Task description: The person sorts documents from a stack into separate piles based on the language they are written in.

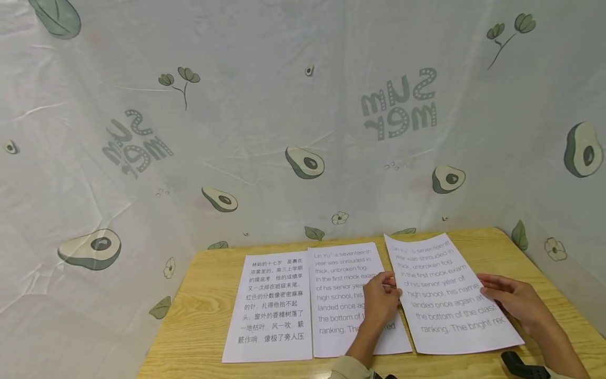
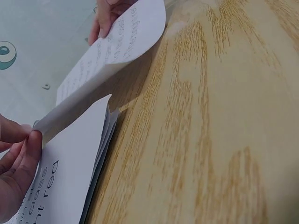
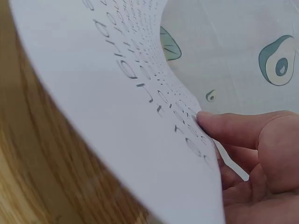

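Note:
Both hands hold a printed sheet of paper [image 1: 447, 310] with English text at the right of the table. My left hand [image 1: 382, 300] pinches its left edge between thumb and fingers, while my right hand [image 1: 516, 300] pinches the right edge. The sheet bows between them, and the left wrist view shows its near end lifted above the wood. Below my left hand lies a stack of English-printed sheets [image 2: 70, 154], its loose corners fanned a little; my wrist and hand cover part of the top page [image 1: 341, 295]. Left of that stack lies a page of Chinese text [image 1: 270, 310].
The sheets are on a light wooden table [image 1: 199, 300]. Behind and beside it hangs a pale curtain [image 1: 255, 105] printed with avocados, leaves and mirrored lettering. A black strap-like device [image 1: 523, 366] sits at my right wrist.

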The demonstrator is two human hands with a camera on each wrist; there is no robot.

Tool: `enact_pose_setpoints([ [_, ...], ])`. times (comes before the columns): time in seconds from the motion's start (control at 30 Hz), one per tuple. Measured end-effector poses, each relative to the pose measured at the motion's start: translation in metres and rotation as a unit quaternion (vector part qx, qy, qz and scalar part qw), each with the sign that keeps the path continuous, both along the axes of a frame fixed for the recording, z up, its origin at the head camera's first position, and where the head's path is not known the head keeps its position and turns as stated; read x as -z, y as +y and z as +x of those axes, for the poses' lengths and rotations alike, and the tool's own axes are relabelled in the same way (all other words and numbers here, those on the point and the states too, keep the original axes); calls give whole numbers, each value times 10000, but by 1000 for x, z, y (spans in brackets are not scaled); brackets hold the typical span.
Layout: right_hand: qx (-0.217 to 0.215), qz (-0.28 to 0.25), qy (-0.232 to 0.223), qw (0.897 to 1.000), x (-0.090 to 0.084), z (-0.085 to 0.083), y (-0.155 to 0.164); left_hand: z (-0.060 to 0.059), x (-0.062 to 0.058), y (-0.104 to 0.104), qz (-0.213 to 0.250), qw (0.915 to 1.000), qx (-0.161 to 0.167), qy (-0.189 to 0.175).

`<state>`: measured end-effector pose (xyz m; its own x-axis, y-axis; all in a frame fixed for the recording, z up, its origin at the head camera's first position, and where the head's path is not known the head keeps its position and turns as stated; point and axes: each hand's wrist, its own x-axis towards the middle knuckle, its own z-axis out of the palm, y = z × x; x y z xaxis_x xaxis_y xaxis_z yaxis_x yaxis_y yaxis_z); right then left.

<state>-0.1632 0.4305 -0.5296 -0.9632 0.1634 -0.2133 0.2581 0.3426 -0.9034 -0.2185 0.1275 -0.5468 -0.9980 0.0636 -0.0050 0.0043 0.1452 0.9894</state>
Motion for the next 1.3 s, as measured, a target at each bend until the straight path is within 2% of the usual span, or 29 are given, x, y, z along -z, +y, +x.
enact_pose_setpoints([
  [0.2,-67,214,-54,9997,-1,-1,-2,-1,0,-3,-15,10000,6,-18],
  [0.3,-35,824,-147,9965,-5,0,-2,-1,-1,-8,-196,9998,46,96],
  [0.4,82,1600,-202,9869,-11,3,-3,-3,-4,-17,-425,9987,51,278],
  [0.47,111,1830,-176,9829,-17,4,-6,-5,-7,-27,-507,9979,2,393],
  [0.6,-51,1686,39,9857,-26,5,-23,-9,-11,-47,-537,9976,-71,442],
  [0.8,-312,1042,-77,9940,-30,1,-58,-8,-10,-74,-622,9967,-154,497],
  [1.0,-493,704,-99,9962,-23,-4,-88,-6,-5,-96,-889,9946,-198,491],
  [1.3,-601,668,149,9958,-14,-13,-131,-8,-4,-130,-1076,9925,-331,483],
])
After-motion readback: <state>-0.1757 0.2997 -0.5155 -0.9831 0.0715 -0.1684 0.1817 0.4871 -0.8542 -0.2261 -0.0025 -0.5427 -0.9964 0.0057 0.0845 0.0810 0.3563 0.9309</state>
